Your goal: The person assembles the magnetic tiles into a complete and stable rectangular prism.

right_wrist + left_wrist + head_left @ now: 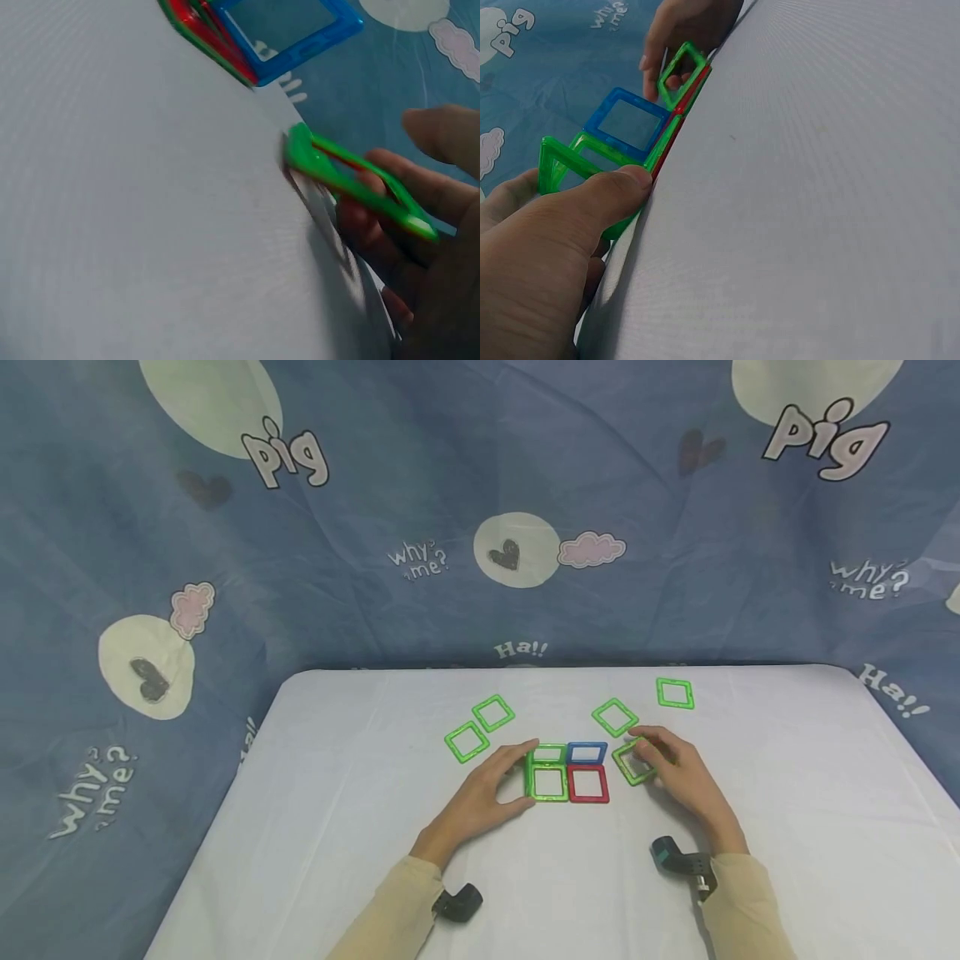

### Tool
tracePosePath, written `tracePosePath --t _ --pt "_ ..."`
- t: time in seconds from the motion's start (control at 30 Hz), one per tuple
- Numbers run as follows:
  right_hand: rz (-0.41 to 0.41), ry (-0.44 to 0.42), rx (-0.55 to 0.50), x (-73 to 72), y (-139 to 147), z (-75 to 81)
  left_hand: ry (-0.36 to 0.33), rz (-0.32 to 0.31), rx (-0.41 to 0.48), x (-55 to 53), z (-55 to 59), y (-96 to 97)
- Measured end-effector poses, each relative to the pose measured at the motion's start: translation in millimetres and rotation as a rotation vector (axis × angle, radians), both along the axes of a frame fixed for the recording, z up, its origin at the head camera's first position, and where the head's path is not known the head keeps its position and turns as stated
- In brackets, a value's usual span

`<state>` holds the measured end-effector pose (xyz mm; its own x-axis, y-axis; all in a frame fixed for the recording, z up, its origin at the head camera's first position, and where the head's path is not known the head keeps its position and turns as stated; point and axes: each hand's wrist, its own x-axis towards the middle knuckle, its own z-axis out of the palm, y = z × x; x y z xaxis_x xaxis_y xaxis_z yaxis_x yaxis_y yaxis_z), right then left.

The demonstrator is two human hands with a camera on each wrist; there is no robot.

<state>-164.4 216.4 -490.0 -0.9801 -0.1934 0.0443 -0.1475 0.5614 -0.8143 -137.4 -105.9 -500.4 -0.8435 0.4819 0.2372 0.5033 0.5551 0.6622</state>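
A small assembly of square magnetic tiles stands on the white table. A green tile (550, 799) and a red tile (588, 800) lie flat side by side; behind them rise another green tile (550, 746) and a blue tile (587, 744). At the left end, one more green tile (529, 777) stands on edge. My left hand (480, 797) grips that end, thumb at the near corner and fingers at the far one. Right of the assembly and apart from it, my right hand (686, 777) holds a loose green tile (352, 187), tilted.
Two loose green tiles, one nearer (453, 751) and one farther (484, 702), lie behind my left hand. Beyond the right hand lie a green tile (604, 725) and another green tile (677, 706) near the back edge. A printed blue cloth (450, 618) hangs behind the table.
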Motion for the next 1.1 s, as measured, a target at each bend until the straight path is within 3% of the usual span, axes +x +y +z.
tracePosePath --t 0.2,0.47,0.67,0.87,1.1 --pt "0.004 0.035 -0.033 0.6 6 1.1 -0.003 0.002 -0.002 0.1 0.5 0.5" --pt "-0.019 -0.011 -0.065 -0.1 10 -1.2 0.004 0.002 -0.002 -0.2 0.0 0.6" --pt "-0.032 0.001 -0.071 1.2 12 -1.0 -0.004 0.004 0.001 0.1 0.5 0.6" --pt "-0.034 0.013 -0.131 2.3 13 0.1 -0.017 0.004 0.005 0.2 0.4 1.2" --pt "-0.067 -0.03 -0.177 3.5 14 0.6 -0.016 0.006 0.003 0.5 1.1 1.0"
